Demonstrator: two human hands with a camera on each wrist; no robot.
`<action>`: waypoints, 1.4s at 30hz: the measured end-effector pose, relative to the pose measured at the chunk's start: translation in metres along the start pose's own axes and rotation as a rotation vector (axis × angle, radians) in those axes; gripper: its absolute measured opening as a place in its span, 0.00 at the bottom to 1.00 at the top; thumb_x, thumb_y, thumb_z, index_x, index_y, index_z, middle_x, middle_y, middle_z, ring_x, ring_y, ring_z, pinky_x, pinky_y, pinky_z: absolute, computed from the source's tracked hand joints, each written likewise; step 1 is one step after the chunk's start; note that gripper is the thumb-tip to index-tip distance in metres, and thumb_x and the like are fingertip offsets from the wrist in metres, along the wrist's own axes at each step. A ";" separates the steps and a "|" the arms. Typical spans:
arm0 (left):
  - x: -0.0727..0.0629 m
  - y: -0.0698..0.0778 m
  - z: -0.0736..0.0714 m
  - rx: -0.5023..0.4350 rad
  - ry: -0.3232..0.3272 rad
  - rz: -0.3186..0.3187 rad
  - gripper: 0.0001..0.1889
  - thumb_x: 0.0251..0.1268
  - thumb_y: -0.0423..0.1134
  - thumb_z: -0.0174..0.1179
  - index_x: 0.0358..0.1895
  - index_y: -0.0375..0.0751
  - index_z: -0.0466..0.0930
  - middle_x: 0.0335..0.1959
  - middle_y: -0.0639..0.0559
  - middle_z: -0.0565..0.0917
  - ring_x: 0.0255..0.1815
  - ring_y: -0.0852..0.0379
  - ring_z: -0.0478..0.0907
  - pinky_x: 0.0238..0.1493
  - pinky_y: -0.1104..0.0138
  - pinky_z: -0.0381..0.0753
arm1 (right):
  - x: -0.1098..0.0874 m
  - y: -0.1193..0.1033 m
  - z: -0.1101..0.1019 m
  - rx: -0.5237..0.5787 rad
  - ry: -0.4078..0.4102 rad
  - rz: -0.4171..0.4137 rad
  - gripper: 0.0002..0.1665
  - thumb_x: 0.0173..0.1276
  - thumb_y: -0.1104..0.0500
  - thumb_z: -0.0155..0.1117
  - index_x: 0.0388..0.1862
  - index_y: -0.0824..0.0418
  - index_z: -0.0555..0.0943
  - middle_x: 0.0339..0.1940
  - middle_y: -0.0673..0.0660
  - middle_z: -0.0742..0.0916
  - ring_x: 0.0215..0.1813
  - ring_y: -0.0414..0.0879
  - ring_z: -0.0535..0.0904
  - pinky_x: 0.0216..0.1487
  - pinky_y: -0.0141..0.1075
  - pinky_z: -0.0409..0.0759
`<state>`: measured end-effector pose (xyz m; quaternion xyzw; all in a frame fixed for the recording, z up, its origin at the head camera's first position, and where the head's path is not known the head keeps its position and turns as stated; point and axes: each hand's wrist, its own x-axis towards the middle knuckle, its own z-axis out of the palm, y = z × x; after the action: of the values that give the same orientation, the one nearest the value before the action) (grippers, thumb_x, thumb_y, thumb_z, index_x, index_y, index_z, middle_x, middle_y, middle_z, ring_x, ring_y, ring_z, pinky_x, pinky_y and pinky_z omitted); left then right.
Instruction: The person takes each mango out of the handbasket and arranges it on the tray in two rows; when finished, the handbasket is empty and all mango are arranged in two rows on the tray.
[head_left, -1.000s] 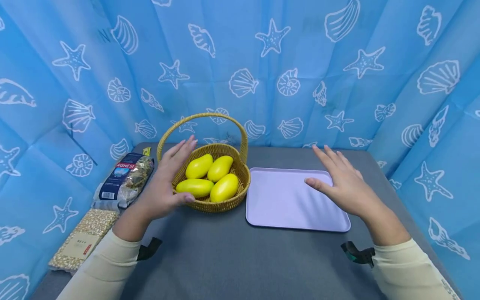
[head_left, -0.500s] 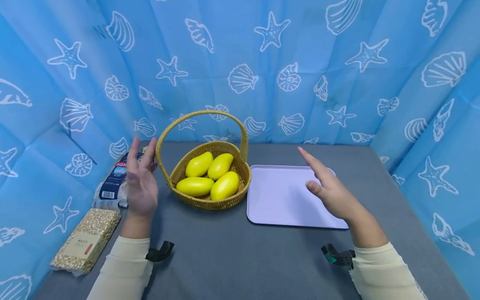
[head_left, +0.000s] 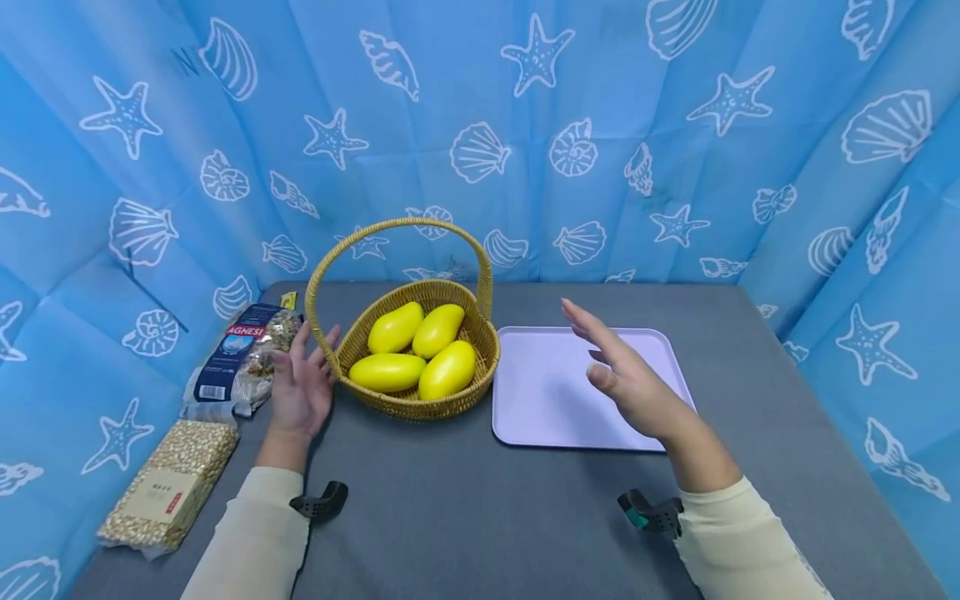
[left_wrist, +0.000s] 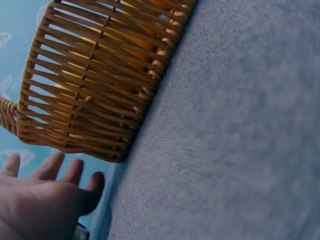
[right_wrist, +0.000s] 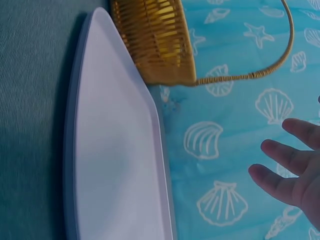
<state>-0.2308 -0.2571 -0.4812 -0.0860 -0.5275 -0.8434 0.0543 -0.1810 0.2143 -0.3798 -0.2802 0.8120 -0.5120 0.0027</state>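
In the head view, several yellow mangoes (head_left: 447, 371) lie in a wicker basket (head_left: 422, 408) whose tall arched handle (head_left: 401, 222) stands up. My left hand (head_left: 302, 396) is low at the basket's left side, palm turned up and fingers spread. In the left wrist view its fingers point toward the wicker basket (left_wrist: 90, 80), with a small gap between them. My right hand (head_left: 637, 396) hovers above the lilac tray (head_left: 540, 408), fingers extended and holding nothing. The right wrist view shows its fingers (right_wrist: 280, 160) apart from the tray (right_wrist: 115, 130).
Left of my left hand lie a bag labelled AGNESI (head_left: 238, 354) and a clear pack of pale grains or beans (head_left: 168, 487). The grey tabletop (head_left: 465, 517) runs back to a blue curtain (head_left: 420, 158) with white shells and starfish.
My left hand has drawn back from above the basket's left part, swung left, then come down beside the basket. My right hand has shifted left over the tray. Basket and tray have stayed put.
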 end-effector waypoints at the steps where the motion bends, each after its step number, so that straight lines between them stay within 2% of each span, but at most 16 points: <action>1: 0.000 -0.001 0.000 0.008 -0.009 -0.007 0.54 0.70 0.84 0.48 0.91 0.60 0.46 0.88 0.35 0.53 0.87 0.39 0.50 0.84 0.51 0.43 | 0.002 -0.001 0.002 0.013 -0.007 0.002 0.55 0.80 0.22 0.46 0.93 0.48 0.49 0.90 0.56 0.58 0.86 0.68 0.53 0.76 0.76 0.52; 6: -0.001 -0.008 -0.001 0.045 -0.054 -0.021 0.52 0.70 0.82 0.52 0.90 0.60 0.52 0.88 0.34 0.51 0.88 0.40 0.47 0.85 0.52 0.37 | 0.013 -0.006 0.015 0.077 -0.034 -0.024 0.55 0.79 0.19 0.44 0.93 0.46 0.50 0.90 0.56 0.60 0.85 0.66 0.54 0.76 0.73 0.55; 11: 0.000 -0.013 -0.003 0.075 -0.100 -0.022 0.48 0.77 0.75 0.53 0.90 0.56 0.53 0.90 0.39 0.45 0.89 0.39 0.41 0.84 0.49 0.34 | 0.026 -0.014 0.027 0.120 -0.055 -0.057 0.56 0.78 0.18 0.43 0.93 0.46 0.52 0.89 0.56 0.62 0.85 0.63 0.57 0.76 0.72 0.57; 16: 0.001 -0.017 -0.004 0.091 -0.156 -0.021 0.45 0.83 0.68 0.54 0.90 0.50 0.52 0.89 0.44 0.52 0.87 0.42 0.47 0.84 0.56 0.42 | 0.041 -0.020 0.035 0.155 -0.083 -0.088 0.60 0.74 0.14 0.42 0.93 0.47 0.51 0.88 0.56 0.63 0.84 0.59 0.59 0.76 0.70 0.58; 20: 0.003 -0.018 -0.007 0.111 -0.196 -0.019 0.44 0.86 0.61 0.55 0.91 0.45 0.47 0.89 0.44 0.52 0.86 0.43 0.48 0.83 0.61 0.47 | 0.053 -0.022 0.040 0.215 -0.100 -0.126 0.62 0.74 0.14 0.40 0.93 0.50 0.51 0.87 0.59 0.65 0.83 0.62 0.60 0.76 0.71 0.59; 26: 0.005 -0.020 -0.007 0.093 -0.193 -0.050 0.42 0.85 0.50 0.61 0.91 0.49 0.49 0.88 0.42 0.53 0.84 0.45 0.53 0.79 0.64 0.57 | 0.071 -0.018 0.047 0.344 -0.108 -0.183 0.64 0.74 0.14 0.37 0.92 0.56 0.53 0.84 0.63 0.69 0.81 0.66 0.64 0.73 0.73 0.63; 28: 0.005 -0.020 -0.007 0.096 -0.196 -0.062 0.42 0.85 0.47 0.62 0.91 0.50 0.49 0.88 0.42 0.52 0.83 0.45 0.54 0.77 0.66 0.60 | 0.077 -0.016 0.049 0.412 -0.111 -0.179 0.64 0.74 0.14 0.37 0.91 0.57 0.54 0.83 0.64 0.70 0.80 0.65 0.65 0.72 0.74 0.63; 31: 0.005 -0.021 -0.006 0.125 -0.202 -0.081 0.43 0.84 0.35 0.61 0.91 0.50 0.47 0.88 0.41 0.50 0.83 0.44 0.54 0.75 0.66 0.64 | 0.085 -0.013 0.055 0.514 -0.110 -0.149 0.66 0.73 0.13 0.40 0.91 0.57 0.54 0.82 0.66 0.72 0.79 0.64 0.68 0.71 0.75 0.63; 35: 0.006 -0.020 -0.005 0.193 -0.189 -0.106 0.48 0.76 0.23 0.58 0.91 0.51 0.44 0.88 0.42 0.51 0.82 0.43 0.55 0.73 0.67 0.68 | 0.096 -0.007 0.064 0.603 -0.106 -0.095 0.68 0.69 0.11 0.42 0.91 0.56 0.55 0.80 0.68 0.73 0.77 0.65 0.70 0.71 0.74 0.64; 39: 0.007 -0.020 -0.005 0.212 -0.181 -0.113 0.50 0.74 0.21 0.57 0.91 0.51 0.43 0.88 0.42 0.52 0.82 0.43 0.56 0.72 0.66 0.69 | 0.106 0.002 0.077 0.615 -0.127 -0.035 0.68 0.69 0.10 0.42 0.91 0.54 0.55 0.79 0.68 0.74 0.78 0.69 0.68 0.73 0.72 0.63; 42: 0.007 -0.019 -0.005 0.209 -0.188 -0.111 0.50 0.74 0.21 0.58 0.91 0.52 0.44 0.88 0.42 0.52 0.81 0.42 0.56 0.72 0.66 0.69 | 0.112 0.010 0.087 0.542 -0.133 -0.007 0.65 0.72 0.12 0.43 0.91 0.54 0.58 0.79 0.67 0.75 0.78 0.72 0.66 0.73 0.72 0.63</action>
<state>-0.2418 -0.2533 -0.4986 -0.1293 -0.6190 -0.7739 -0.0332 -0.2552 0.0942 -0.3980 -0.3050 0.6426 -0.6910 0.1289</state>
